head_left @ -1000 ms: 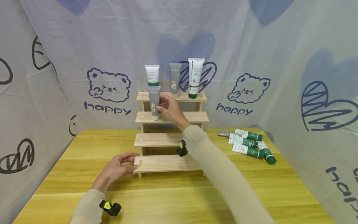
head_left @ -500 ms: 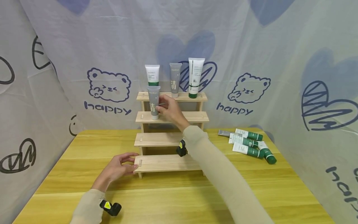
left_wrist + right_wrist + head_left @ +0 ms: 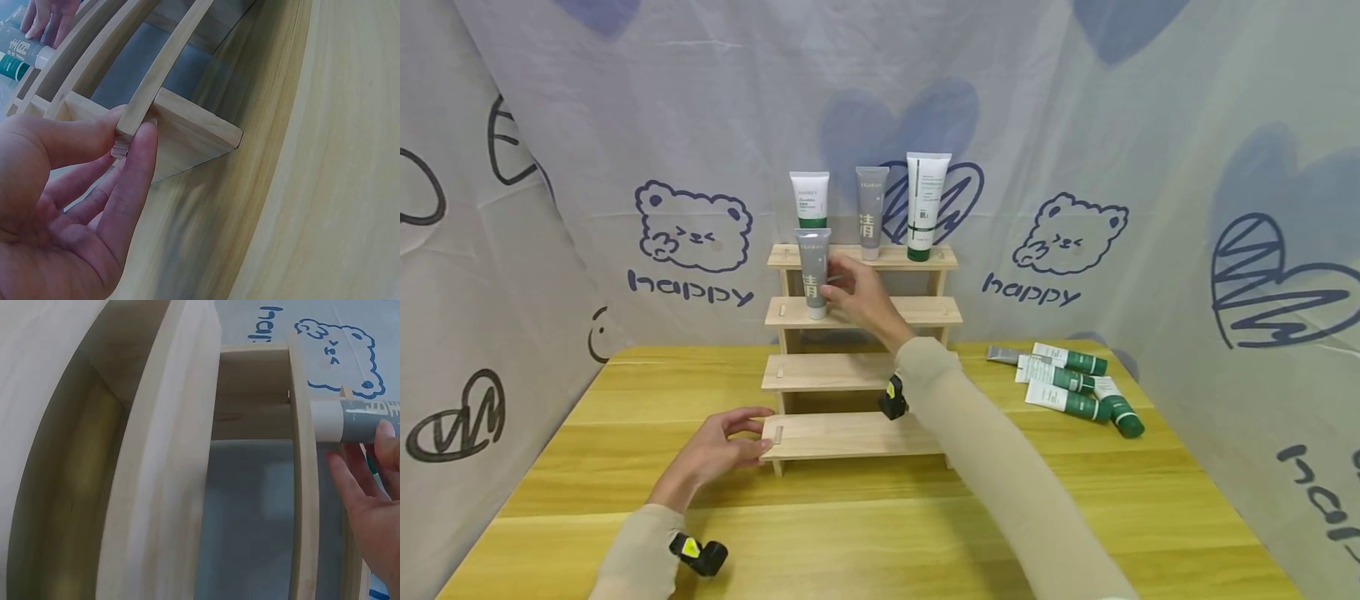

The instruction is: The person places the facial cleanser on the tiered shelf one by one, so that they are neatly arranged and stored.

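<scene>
The right hand grasps a gray tube standing upright, cap down, toward the left end of the second-highest step of a wooden stand; the left hand pinches the lowest step at its left end.

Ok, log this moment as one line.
left hand: pinches bottom shelf at left end | right hand: holds gray tube upright on second-highest shelf | top shelf: three upright tubes | table: five tubes lying at right
</scene>
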Available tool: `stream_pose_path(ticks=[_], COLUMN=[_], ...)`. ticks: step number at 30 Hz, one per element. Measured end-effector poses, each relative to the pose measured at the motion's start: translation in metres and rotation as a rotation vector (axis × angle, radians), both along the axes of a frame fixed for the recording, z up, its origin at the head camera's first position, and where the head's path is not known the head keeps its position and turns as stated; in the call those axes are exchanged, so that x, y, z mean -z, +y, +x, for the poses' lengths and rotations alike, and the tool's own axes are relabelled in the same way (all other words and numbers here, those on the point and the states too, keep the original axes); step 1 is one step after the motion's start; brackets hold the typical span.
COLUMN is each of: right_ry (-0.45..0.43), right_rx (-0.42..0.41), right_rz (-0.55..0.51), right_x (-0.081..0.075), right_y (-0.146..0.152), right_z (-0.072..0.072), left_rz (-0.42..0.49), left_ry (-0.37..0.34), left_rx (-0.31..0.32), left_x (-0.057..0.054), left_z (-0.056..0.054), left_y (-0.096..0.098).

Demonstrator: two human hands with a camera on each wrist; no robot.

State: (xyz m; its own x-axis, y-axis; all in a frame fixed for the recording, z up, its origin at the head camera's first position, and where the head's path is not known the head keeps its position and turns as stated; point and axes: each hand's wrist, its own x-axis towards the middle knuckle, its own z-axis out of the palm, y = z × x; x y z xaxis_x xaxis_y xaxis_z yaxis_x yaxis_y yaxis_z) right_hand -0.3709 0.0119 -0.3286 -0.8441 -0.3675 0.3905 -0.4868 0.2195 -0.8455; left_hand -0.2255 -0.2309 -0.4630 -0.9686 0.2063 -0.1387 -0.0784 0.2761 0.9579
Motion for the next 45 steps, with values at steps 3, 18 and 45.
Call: stream_pose_path(ticks=[3,18,45], right_ry=[-0.003,-0.006,-0.214], right_rx=[-0.007,0.062,0.293], right_rz=[0.001,0.148,0.568], right_x=[0.001,-0.014,0.007], right_y=[0.007,0.087,0.236], right_z=[0.002,0.013,0.022], left_rz=[-0.002,-0.019,-0.012], left_ry=[0.001,-0.008,-0.015], left_rx=[0.001,-0.01,-0.018], left_x=[0.0,0.001,0.0], left_z=[0.0,0.002,-0.002], left_y=[0.0,-0.001,-0.001])
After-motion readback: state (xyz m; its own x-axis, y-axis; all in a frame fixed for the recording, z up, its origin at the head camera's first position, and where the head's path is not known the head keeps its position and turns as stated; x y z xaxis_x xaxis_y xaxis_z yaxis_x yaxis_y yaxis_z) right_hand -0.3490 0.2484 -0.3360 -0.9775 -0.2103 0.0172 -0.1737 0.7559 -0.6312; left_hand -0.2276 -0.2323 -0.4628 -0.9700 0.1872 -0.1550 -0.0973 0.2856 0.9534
